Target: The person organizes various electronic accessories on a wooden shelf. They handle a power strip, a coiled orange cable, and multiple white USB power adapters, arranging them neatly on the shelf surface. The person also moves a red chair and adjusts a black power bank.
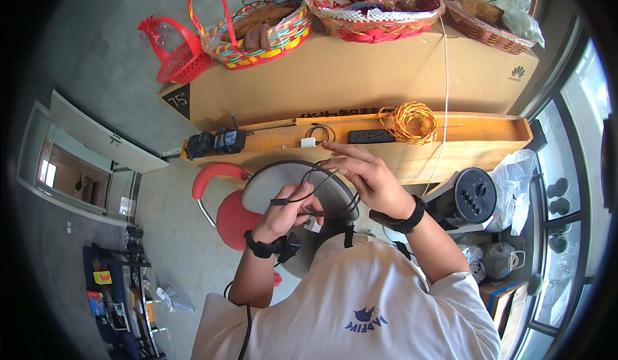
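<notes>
My left hand grips a thin black cable, with a flat black connector lying across the back of that hand. Loops of the cable run between both hands. My right hand pinches part of the loop at its fingertips, its index finger stretched out. A white charger block shows just below my left fingers; whether it is held or resting cannot be seen. Under the hands is a round grey tabletop with a dark rim.
Beyond stands a long wooden trough holding a white adapter, a black power strip, a coil of orange-yellow twisted wire and a black power unit. Baskets top a large carton. A red chair and black fan flank me.
</notes>
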`<state>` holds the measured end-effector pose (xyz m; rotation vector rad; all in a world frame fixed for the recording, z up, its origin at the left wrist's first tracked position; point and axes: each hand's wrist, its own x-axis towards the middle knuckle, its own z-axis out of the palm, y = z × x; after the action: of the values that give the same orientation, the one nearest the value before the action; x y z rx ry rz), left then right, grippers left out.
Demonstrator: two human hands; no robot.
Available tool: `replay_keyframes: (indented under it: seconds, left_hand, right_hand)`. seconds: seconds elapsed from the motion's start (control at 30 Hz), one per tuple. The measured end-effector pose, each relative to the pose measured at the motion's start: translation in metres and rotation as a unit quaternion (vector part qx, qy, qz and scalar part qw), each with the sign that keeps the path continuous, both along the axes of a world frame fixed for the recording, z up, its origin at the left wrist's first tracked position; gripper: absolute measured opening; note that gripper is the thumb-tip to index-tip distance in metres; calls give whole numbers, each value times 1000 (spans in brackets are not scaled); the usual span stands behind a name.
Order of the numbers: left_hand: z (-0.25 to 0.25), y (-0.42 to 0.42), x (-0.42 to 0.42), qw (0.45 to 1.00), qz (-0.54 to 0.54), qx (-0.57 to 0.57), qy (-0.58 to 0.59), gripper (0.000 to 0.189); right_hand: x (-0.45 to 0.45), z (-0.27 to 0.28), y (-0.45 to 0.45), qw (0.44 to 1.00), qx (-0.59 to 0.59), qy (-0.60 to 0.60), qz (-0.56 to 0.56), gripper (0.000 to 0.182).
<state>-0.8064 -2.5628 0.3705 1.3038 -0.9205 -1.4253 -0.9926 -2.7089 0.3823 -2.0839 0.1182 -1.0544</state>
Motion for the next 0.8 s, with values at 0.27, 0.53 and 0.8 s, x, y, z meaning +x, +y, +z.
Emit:
replay_keyframes:
  seconds: [0.27,0.53,0.8]
  left_hand:
    - [-2,6,-2,999,19,15,-37,33]
    - [-9,7,1,998,-3,19,-56,19]
    - [-48,19,26,896,-121,-70,-421,15]
  right_hand:
    - [-6,-11,11,936,294,145,127,29]
    - [-2,-22,11,816,542,79,184,35]
    - [-4,-22,-6,832,544,80,75,34]
